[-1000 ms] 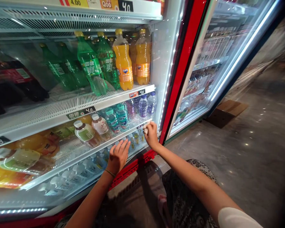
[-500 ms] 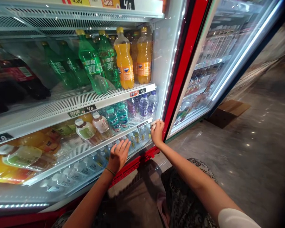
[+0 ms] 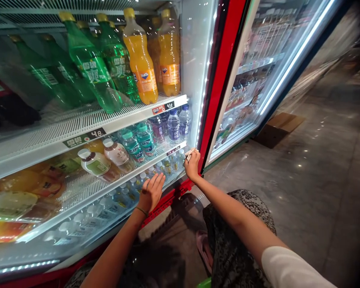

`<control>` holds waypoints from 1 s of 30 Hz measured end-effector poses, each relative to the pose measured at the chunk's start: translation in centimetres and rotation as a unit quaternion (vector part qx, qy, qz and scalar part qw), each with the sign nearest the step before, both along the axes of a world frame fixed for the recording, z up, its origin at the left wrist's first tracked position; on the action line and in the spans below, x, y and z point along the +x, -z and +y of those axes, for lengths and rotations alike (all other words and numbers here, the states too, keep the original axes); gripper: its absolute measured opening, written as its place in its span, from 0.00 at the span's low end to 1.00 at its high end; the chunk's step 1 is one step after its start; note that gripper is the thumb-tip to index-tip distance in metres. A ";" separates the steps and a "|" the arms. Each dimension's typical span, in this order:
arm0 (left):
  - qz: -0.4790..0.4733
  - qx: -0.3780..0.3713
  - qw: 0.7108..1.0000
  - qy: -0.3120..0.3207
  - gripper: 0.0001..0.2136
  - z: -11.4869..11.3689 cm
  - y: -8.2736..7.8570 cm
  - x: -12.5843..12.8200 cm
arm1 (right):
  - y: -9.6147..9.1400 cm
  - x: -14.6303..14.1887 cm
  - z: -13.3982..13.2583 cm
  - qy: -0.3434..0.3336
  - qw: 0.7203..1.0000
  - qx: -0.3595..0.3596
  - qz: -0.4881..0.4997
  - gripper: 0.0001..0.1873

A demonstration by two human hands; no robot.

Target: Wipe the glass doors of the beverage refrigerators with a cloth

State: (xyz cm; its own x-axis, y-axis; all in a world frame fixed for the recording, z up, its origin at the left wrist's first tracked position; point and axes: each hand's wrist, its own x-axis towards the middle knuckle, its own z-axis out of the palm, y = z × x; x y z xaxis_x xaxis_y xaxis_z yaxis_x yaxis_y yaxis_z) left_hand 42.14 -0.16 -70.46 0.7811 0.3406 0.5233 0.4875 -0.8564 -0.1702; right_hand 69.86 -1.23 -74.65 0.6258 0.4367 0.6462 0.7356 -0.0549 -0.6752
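My right hand (image 3: pixel 192 165) is closed on a crumpled pale cloth (image 3: pixel 191 152), at the lower right corner of a red-framed drinks fridge (image 3: pixel 225 60). The cloth is beside the right end of the low shelf edge with its small price tag (image 3: pixel 175 149). My left hand (image 3: pixel 151 192) has its fingers stretched out and apart in front of the bottom row of small water bottles (image 3: pixel 126 191), holding nothing. Whether its fingertips touch the fridge front cannot be made out. Above the hands stand teal-labelled bottles (image 3: pixel 145 140) and purple-capped bottles (image 3: pixel 174 126).
Higher up are orange soda bottles (image 3: pixel 144 72) and green soda bottles (image 3: pixel 90 64). A second lit fridge (image 3: pixel 252 80) adjoins on the right, with a cardboard box (image 3: pixel 279 128) on the shiny floor (image 3: pixel 306 192). A pink slipper (image 3: pixel 204 250) shows below my knees.
The view has shifted, so the shelves sit farther left and larger in the picture. My right hand stays near the corner, and more of the cloth shows. My left hand remains spread out.
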 end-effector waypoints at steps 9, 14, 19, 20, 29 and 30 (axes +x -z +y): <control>0.056 -0.028 0.998 0.015 0.27 0.1 1.3 0.8 | 3.9 2.3 -0.4 0.104 0.987 0.023 0.119 0.16; 0.058 -0.007 0.998 0.017 0.30 0.1 2.1 -0.1 | 4.4 -5.3 -2.1 -0.024 0.996 -0.014 0.087 0.13; 0.077 -0.002 0.997 0.005 0.29 0.1 3.2 -3.3 | 5.5 -12.7 -4.6 -0.189 0.979 -0.060 0.052 0.15; 0.082 -0.003 0.997 0.005 0.30 0.1 3.3 -4.1 | 5.6 -12.8 -4.6 -0.201 0.976 -0.068 0.056 0.14; 0.097 -0.025 0.995 -0.022 0.32 -0.2 3.9 -8.4 | 5.1 -4.1 -1.7 -0.016 0.979 -0.066 0.190 0.12; 0.093 -0.027 0.995 -0.022 0.32 -0.3 4.1 -8.3 | 5.2 -4.2 -1.6 -0.015 0.977 -0.067 0.202 0.11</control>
